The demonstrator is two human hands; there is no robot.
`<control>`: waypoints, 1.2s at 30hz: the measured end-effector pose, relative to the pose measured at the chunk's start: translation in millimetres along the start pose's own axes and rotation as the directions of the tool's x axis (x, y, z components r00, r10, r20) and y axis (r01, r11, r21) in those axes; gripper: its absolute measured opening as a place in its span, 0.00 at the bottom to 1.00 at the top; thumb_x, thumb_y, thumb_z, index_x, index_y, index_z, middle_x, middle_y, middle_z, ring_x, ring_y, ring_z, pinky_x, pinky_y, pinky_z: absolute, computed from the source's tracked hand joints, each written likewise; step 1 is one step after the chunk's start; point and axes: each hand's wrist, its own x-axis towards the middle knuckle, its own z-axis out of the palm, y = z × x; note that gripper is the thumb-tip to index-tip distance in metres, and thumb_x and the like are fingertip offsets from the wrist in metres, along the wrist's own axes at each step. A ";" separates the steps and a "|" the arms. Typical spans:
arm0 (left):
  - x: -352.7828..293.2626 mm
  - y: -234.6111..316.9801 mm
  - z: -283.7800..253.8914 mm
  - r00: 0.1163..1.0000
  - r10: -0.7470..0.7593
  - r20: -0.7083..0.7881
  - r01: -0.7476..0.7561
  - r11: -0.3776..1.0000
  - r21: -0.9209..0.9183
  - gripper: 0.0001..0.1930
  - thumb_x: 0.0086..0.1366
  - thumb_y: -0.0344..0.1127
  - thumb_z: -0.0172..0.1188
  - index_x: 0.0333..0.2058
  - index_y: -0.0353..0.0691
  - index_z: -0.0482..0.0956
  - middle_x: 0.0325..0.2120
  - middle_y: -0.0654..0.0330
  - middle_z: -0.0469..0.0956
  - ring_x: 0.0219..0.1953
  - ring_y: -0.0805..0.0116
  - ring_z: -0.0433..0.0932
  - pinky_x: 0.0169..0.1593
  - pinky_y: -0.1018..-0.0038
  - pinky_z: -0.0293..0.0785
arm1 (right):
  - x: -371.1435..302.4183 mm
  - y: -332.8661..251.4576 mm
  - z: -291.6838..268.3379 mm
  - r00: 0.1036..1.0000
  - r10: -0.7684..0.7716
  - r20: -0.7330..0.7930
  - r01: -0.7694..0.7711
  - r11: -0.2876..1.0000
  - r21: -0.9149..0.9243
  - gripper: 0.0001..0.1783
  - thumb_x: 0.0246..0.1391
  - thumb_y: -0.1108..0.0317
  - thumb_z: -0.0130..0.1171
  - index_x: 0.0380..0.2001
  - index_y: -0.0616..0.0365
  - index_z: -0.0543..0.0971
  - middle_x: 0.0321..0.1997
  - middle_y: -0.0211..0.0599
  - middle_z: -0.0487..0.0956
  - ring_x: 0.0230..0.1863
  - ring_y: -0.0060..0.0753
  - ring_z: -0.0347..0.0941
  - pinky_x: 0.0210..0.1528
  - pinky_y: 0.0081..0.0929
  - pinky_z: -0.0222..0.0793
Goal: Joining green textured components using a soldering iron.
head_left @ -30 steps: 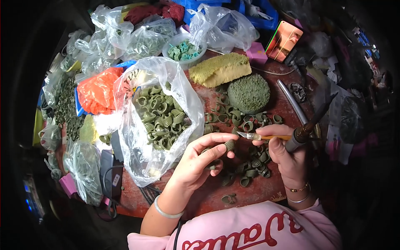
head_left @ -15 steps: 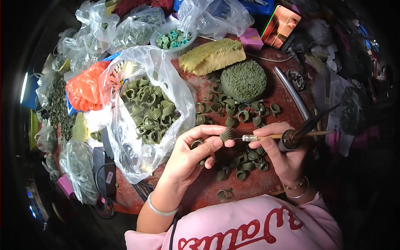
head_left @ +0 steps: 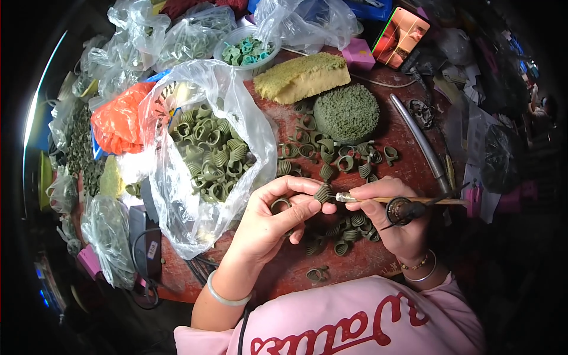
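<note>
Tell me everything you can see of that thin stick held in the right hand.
The thin stick looks like a tan wooden handle, straight and slim, with a shiny pale collar at its left end. It lies nearly level across the picture, pinched between the thumb and fingers of the right hand, with a dark tool crossing in front of part of it. The collar end points at a green ribbed piece in the left hand; whether they touch is unclear.

a worn red table (head_left: 361, 266) fills the middle, lit from above; a thin white streak of light (head_left: 42, 76) at ten o'clock, small blue lights (head_left: 44, 297) at eight, darkness around.
</note>
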 end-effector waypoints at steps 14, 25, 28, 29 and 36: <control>-2.1 3.8 3.4 1.000 0.003 -0.010 -0.001 0.989 0.147 0.11 0.61 0.25 0.60 0.42 0.31 0.75 0.33 0.53 0.82 0.24 0.83 0.75 0.21 0.87 0.68 | 4.7 1.8 -7.1 0.979 0.133 0.155 -0.156 0.976 0.149 0.06 0.57 0.74 0.55 0.36 0.67 0.77 0.34 0.40 0.80 0.34 0.27 0.76 0.38 0.24 0.70; -0.3 5.3 0.3 0.998 -0.055 0.001 0.055 0.997 0.052 0.15 0.60 0.22 0.58 0.47 0.30 0.73 0.37 0.50 0.81 0.28 0.81 0.77 0.24 0.87 0.71 | 6.5 -7.2 -13.2 0.912 0.410 -0.002 -0.396 0.882 0.256 0.09 0.59 0.71 0.54 0.35 0.67 0.79 0.32 0.38 0.81 0.32 0.23 0.78 0.36 0.20 0.71; -1.2 4.1 -1.3 0.999 -0.042 0.002 0.042 0.998 0.057 0.15 0.60 0.22 0.59 0.47 0.30 0.73 0.38 0.50 0.81 0.27 0.81 0.77 0.25 0.87 0.71 | 7.5 -5.9 -13.4 0.936 0.348 0.046 -0.351 0.920 0.172 0.08 0.59 0.72 0.54 0.36 0.67 0.78 0.32 0.39 0.81 0.32 0.23 0.78 0.35 0.20 0.72; -0.9 3.3 -2.1 0.999 -0.035 0.006 0.034 0.998 0.061 0.15 0.60 0.22 0.58 0.47 0.30 0.73 0.38 0.50 0.81 0.27 0.81 0.77 0.25 0.87 0.71 | 7.2 -4.8 -12.7 0.936 0.348 0.046 -0.351 0.921 0.172 0.08 0.59 0.72 0.54 0.36 0.67 0.78 0.32 0.39 0.81 0.32 0.23 0.78 0.35 0.20 0.72; -1.6 5.1 3.5 0.999 -0.022 -0.027 0.023 0.998 0.056 0.14 0.59 0.22 0.59 0.45 0.32 0.74 0.35 0.49 0.81 0.23 0.82 0.76 0.21 0.89 0.68 | 6.3 -4.7 -8.8 0.965 0.263 0.012 -0.262 0.951 0.166 0.07 0.59 0.74 0.55 0.36 0.68 0.78 0.34 0.40 0.80 0.31 0.25 0.78 0.36 0.19 0.73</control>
